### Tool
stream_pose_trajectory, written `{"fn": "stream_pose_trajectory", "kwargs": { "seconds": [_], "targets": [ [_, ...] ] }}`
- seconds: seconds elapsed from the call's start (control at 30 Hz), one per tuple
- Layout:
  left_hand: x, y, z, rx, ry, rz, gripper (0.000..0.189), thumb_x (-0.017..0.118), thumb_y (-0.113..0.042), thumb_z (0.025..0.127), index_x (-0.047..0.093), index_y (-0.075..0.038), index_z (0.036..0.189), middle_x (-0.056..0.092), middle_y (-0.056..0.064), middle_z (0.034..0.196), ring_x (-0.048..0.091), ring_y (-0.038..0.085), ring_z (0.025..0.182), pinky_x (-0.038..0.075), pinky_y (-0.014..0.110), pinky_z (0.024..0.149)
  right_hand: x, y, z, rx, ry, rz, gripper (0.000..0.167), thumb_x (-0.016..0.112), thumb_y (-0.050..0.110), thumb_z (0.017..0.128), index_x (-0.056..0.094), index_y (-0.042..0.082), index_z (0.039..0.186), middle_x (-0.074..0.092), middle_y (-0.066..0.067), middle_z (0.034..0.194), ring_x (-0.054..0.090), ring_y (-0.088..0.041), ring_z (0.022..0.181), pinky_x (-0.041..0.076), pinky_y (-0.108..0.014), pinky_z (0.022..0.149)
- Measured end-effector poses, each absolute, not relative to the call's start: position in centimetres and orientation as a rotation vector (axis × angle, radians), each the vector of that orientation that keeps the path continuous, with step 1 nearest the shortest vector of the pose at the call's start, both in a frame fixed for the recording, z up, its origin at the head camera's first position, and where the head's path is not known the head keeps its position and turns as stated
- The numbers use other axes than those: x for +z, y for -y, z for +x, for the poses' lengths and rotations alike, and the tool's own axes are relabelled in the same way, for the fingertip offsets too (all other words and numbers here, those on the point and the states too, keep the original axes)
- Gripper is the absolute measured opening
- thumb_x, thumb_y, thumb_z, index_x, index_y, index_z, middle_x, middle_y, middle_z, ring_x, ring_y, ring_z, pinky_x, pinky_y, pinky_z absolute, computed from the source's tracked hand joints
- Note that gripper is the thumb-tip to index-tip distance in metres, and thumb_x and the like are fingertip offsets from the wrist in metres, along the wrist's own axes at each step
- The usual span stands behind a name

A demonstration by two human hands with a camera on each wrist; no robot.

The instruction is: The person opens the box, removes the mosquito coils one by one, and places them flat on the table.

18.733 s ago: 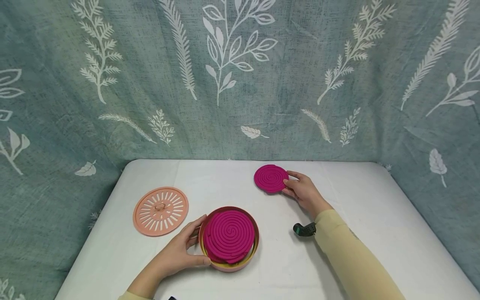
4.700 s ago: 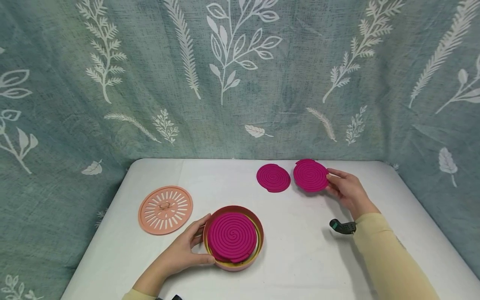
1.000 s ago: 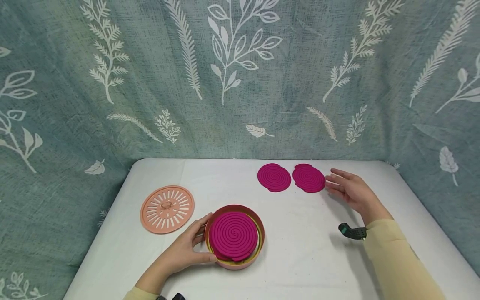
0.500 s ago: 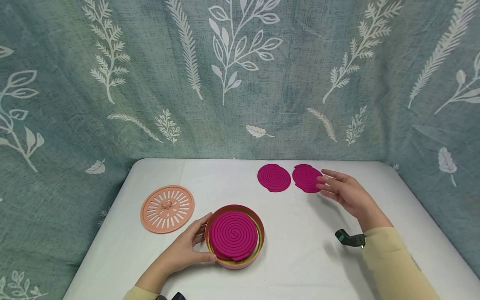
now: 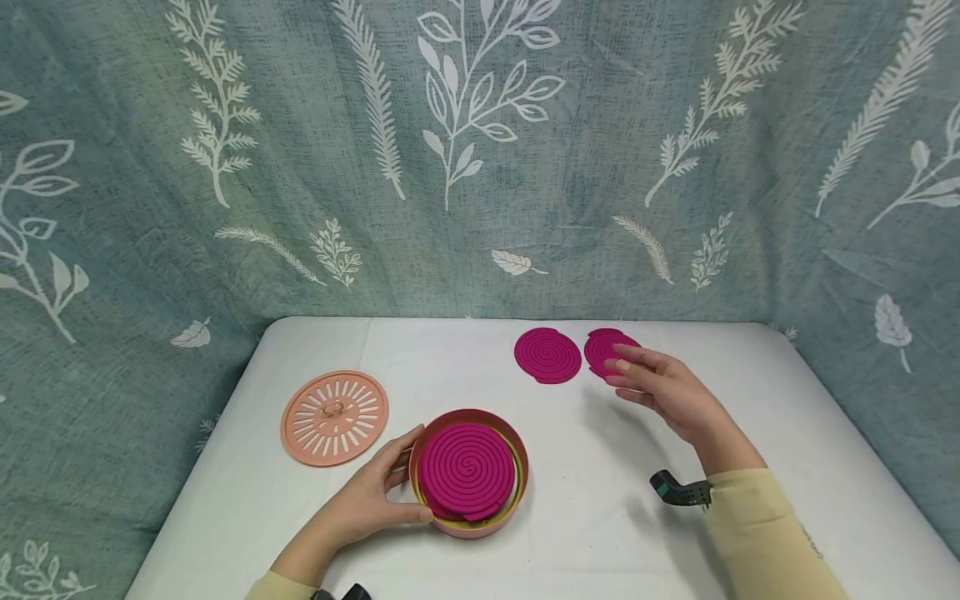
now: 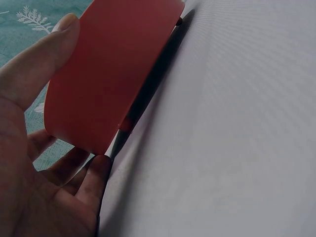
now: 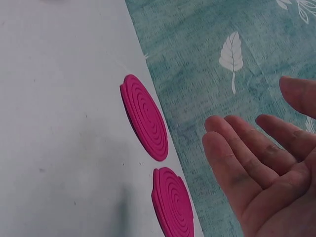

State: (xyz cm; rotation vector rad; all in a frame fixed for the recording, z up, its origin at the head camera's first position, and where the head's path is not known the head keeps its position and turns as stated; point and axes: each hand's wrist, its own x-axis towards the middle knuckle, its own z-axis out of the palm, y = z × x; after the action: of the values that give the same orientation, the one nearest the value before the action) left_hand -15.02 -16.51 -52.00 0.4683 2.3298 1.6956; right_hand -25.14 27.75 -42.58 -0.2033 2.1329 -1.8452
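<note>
My left hand [image 5: 367,500] grips the side of a round pinkish container [image 5: 522,462], thumb at the near side and fingers round the far side. In the left wrist view the container [image 6: 106,69] shows its smooth reddish wall. Inside it lie magenta spiral coasters [image 5: 467,471], stacked, the lower ones mostly hidden. My right hand [image 5: 675,396] is raised over the table with nothing in it, its fingers loosely extended. Its fingertips overlap the right one of two magenta coasters [image 5: 602,348] in the head view. The other coaster [image 5: 547,356] lies flat just left of that one.
A peach slotted lid [image 5: 334,418] with a small ring on top lies left of the container. The white table [image 5: 570,533] ends at the back against a green leaf-patterned cloth [image 5: 465,283].
Since 18.7 s ago, two coasters from my right hand have come to lie side by side at the back. My right hand has let go and moves left; the left stays on the container.
</note>
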Motion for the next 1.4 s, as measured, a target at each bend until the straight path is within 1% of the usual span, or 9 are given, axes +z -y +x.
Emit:
{"fn": "stream_pose_trajectory", "kwargs": {
  "seconds": [0.17, 0.33, 0.47, 0.57, 0.7, 0.87, 1.1, 1.23, 1.4],
  "targets": [
    [-52.0, 16.5, -15.0, 1.705, -2.321, 0.471, 0.114, 0.095, -0.033, 0.062, 0.029, -0.029, 0.156, 0.038, -0.004, 0.152, 0.042, 0.017, 0.136, 0.038, 0.023, 0.110, -42.9, -26.6, -24.9, -1.851, -2.142, -0.214, 0.065, 0.058, 0.028, 0.101, 0.032, -0.003, 0.151, 0.050, -0.018, 0.141, 0.060, -0.023, 0.120, 0.050, -0.036, 0.102],
    [-52.1, 16.6, -15.1, 1.705, -2.322, 0.471, 0.114, 0.095, -0.033, 0.062, 0.029, -0.030, 0.156, 0.038, -0.004, 0.152, 0.042, 0.017, 0.136, 0.038, 0.023, 0.110, -43.1, -25.7, -24.6, -1.863, -2.139, -0.241, 0.062, 0.059, 0.027, 0.101, 0.035, -0.003, 0.150, 0.046, -0.024, 0.144, 0.058, -0.030, 0.122, 0.050, -0.037, 0.102],
    [-52.2, 16.7, -15.1, 1.701, -2.326, 0.470, 0.114, 0.095, -0.033, 0.063, 0.029, -0.031, 0.156, 0.038, -0.005, 0.152, 0.042, 0.016, 0.136, 0.038, 0.023, 0.111, -43.1, -24.8, -24.4, -1.859, -2.132, -0.276, 0.063, 0.060, 0.028, 0.100, 0.036, -0.002, 0.150, 0.048, -0.023, 0.142, 0.055, -0.036, 0.125, 0.051, -0.038, 0.102],
    [-52.2, 16.7, -15.1, 1.703, -2.325, 0.471, 0.114, 0.095, -0.033, 0.063, 0.029, -0.031, 0.156, 0.038, -0.005, 0.152, 0.042, 0.016, 0.136, 0.038, 0.023, 0.111, -43.2, -24.0, -24.2, -1.864, -2.114, -0.298, 0.063, 0.061, 0.029, 0.100, 0.036, -0.001, 0.150, 0.049, -0.022, 0.142, 0.054, -0.037, 0.125, 0.051, -0.038, 0.102],
    [-52.1, 16.6, -15.1, 1.706, -2.320, 0.469, 0.115, 0.095, -0.034, 0.062, 0.029, -0.030, 0.156, 0.038, -0.005, 0.152, 0.042, 0.017, 0.136, 0.039, 0.023, 0.110, -43.2, -23.1, -24.0, -1.871, -2.107, -0.315, 0.061, 0.062, 0.029, 0.099, 0.039, 0.001, 0.149, 0.052, -0.019, 0.140, 0.055, -0.034, 0.124, 0.053, -0.036, 0.100],
    [-52.1, 16.7, -15.1, 1.688, -2.334, 0.456, 0.114, 0.095, -0.036, 0.062, 0.030, -0.031, 0.156, 0.038, -0.005, 0.151, 0.042, 0.017, 0.136, 0.039, 0.023, 0.110, -43.3, -21.8, -23.7, -1.882, -2.091, -0.346, 0.058, 0.063, 0.029, 0.098, 0.043, 0.003, 0.147, 0.055, -0.017, 0.137, 0.054, -0.037, 0.125, 0.053, -0.036, 0.100],
    [-52.2, 16.9, -15.1, 1.677, -2.330, 0.455, 0.114, 0.095, -0.037, 0.062, 0.030, -0.034, 0.155, 0.039, -0.006, 0.151, 0.042, 0.016, 0.136, 0.038, 0.022, 0.110, -43.6, -19.8, -23.6, -1.883, -2.040, -0.363, 0.054, 0.065, 0.028, 0.097, 0.048, 0.007, 0.144, 0.057, -0.015, 0.136, 0.055, -0.036, 0.124, 0.053, -0.037, 0.100],
    [-52.2, 16.9, -15.1, 1.683, -2.325, 0.470, 0.114, 0.095, -0.036, 0.062, 0.029, -0.032, 0.156, 0.039, -0.005, 0.151, 0.042, 0.016, 0.136, 0.038, 0.023, 0.110, -43.9, -18.7, -23.5, -1.873, -2.016, -0.370, 0.054, 0.066, 0.028, 0.096, 0.049, 0.006, 0.143, 0.057, -0.014, 0.136, 0.056, -0.035, 0.123, 0.053, -0.037, 0.100],
    [-52.0, 16.7, -15.1, 1.689, -2.314, 0.482, 0.114, 0.095, -0.035, 0.063, 0.029, -0.029, 0.156, 0.039, -0.005, 0.151, 0.042, 0.016, 0.136, 0.039, 0.023, 0.110, -44.0, -17.9, -23.1, -1.862, -1.995, -0.367, 0.057, 0.066, 0.026, 0.097, 0.046, 0.002, 0.144, 0.056, -0.017, 0.137, 0.058, -0.033, 0.121, 0.053, -0.037, 0.100]
  ]
}}
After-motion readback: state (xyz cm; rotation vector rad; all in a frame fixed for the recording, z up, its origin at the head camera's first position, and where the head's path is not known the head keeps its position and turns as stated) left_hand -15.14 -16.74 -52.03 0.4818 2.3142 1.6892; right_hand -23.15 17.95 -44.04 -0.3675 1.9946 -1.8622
